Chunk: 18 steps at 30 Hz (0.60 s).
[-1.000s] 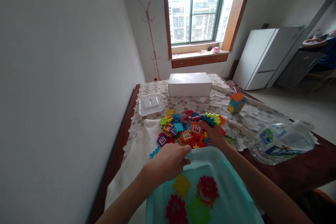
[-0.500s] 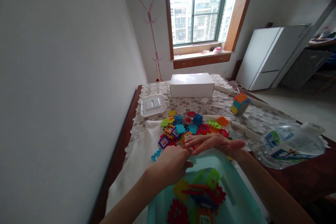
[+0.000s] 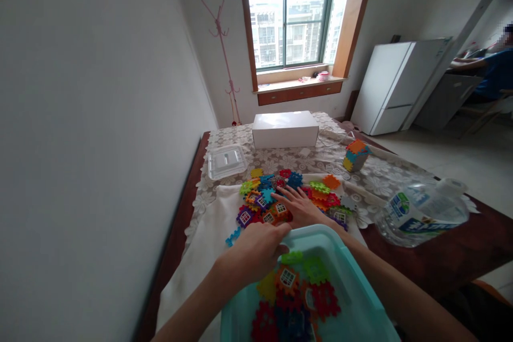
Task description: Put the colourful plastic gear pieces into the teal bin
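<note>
A turquoise plastic bin (image 3: 352, 262) stands tilted close in front of me, with several colourful interlocking plastic pieces (image 3: 315, 270) inside. My left hand (image 3: 256, 248) is closed around the bin's far-left rim. Beyond the rim, my right hand (image 3: 302, 208) lies with fingers spread over a heap of gear-edged plastic pieces (image 3: 264, 197) on white cloth. Its fingertips touch the pieces or hover just above them; I cannot tell which. Windows are printed or moulded on some pieces, such as the purple one (image 3: 245, 216). The right forearm passes along the bin's right side.
A clear lid (image 3: 227, 162) lies at left, and a white box (image 3: 285, 131) stands at the back. To the right are a small block house (image 3: 356, 155) and a large clear bottle (image 3: 422, 214) on its side. A person in blue (image 3: 497, 72) sits far right.
My right hand has moved from beside the left hand to the heap, fingers spreading. The bin has shifted and its pieces have slid about. The view has turned slightly right.
</note>
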Each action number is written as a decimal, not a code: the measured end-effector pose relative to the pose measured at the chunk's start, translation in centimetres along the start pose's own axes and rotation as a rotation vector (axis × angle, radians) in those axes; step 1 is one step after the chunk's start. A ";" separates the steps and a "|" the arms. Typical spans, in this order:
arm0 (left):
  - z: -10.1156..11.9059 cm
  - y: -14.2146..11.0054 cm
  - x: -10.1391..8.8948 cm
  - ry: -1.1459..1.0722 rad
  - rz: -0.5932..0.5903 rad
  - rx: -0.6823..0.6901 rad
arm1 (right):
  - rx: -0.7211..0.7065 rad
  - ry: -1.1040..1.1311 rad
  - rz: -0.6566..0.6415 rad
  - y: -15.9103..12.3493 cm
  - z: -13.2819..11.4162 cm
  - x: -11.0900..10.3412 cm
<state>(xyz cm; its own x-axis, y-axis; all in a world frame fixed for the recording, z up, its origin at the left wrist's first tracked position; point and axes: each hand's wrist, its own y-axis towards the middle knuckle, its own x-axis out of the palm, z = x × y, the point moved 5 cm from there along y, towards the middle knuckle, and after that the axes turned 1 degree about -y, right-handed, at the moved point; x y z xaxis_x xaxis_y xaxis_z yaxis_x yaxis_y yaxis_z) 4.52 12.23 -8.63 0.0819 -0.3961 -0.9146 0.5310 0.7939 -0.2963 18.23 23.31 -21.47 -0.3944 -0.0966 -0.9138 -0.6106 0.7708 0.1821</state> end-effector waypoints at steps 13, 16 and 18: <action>-0.2 0.1 0.2 -0.005 0.014 -0.002 | -0.041 -0.016 0.057 -0.2 -0.4 -0.8; -0.2 0.1 0.2 -0.011 0.018 0.005 | -0.074 -0.028 0.073 -0.1 0.0 -0.3; -0.2 0.1 0.2 -0.018 0.009 0.004 | -0.095 -0.005 0.096 0.0 0.1 -0.3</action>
<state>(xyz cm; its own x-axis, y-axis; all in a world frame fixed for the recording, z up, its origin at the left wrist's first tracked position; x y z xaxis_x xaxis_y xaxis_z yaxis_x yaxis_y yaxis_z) 4.41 12.28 -8.86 0.1016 -0.3973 -0.9120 0.5334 0.7956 -0.2871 18.38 23.38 -21.21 -0.4508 -0.0224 -0.8923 -0.6328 0.7131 0.3018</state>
